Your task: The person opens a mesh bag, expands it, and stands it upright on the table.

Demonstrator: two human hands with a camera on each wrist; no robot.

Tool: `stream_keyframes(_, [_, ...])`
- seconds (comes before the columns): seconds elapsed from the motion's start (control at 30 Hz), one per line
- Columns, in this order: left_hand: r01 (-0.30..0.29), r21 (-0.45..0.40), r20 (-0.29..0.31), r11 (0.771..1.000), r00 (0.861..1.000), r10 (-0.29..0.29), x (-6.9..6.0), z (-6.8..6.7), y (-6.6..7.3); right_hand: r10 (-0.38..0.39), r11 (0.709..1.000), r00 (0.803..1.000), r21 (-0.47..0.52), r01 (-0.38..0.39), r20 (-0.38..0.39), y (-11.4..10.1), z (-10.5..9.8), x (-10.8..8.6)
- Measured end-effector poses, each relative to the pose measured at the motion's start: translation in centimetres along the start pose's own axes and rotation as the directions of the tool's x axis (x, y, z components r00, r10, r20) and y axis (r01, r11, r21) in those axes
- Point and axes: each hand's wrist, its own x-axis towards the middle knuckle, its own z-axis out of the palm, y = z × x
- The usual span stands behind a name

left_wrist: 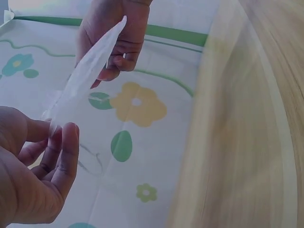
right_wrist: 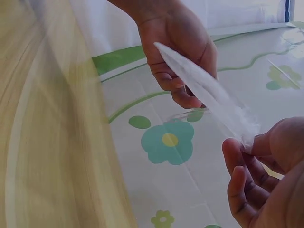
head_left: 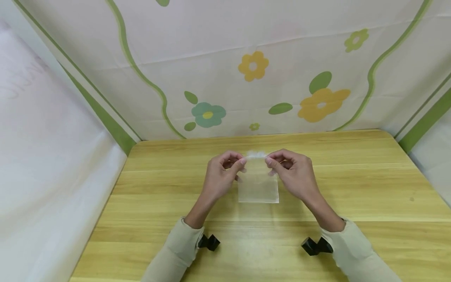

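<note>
Translucent bag [head_left: 258, 186]: likely light, limp; best held by upper corners, pinched there by fingers [head_left: 241, 162] of left hand [head_left: 219, 178] and right hand [head_left: 298, 175].

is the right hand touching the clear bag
Touching: the head view shows the right hand pinching the clear bag near its top edge, thumb in front.

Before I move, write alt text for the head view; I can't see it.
A person's left hand and right hand pinch a sheer white pouch near its frilled top, above a wood-grain table. Behind is a flower-printed white cloth.
</note>
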Motion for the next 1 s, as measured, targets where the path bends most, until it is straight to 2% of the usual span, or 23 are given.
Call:
stream_keyframes(0.13, [-0.008,-0.021,0.000,1.000,1.000,0.008,0.03,-0.11,-0.05,0.005,1.000,1.000,0.014,-0.005,-0.011,-0.05,-0.15,0.07])
stream_keyframes(0.23, [-0.005,-0.016,0.008,1.000,1.000,0.005,0.00,-0.12,-0.04,0.015,1.000,1.000,-0.016,-0.015,0.007,-0.10,-0.09,0.06])
stream_keyframes(0.4, [0.010,0.027,0.054,1.000,0.998,-0.011,-0.01,-0.08,-0.03,0.033,0.995,0.999,-0.094,-0.029,0.042,-0.27,-0.02,0.04])
stream_keyframes(0.57, [0.016,0.084,0.086,0.996,0.996,-0.023,-0.03,0.10,0.18,0.021,0.995,0.999,-0.095,-0.016,0.048,-0.34,0.09,-0.02])
stream_keyframes(0.77, [-0.015,0.073,0.072,0.997,0.997,0.010,-0.02,0.36,0.21,0.003,0.996,0.999,-0.091,0.002,0.050,-0.32,0.28,-0.17])
stream_keyframes(1.0, [-0.034,0.058,0.047,0.998,0.998,0.032,-0.10,0.44,0.08,-0.028,0.998,1.000,-0.060,0.029,0.005,-0.25,0.33,-0.14])
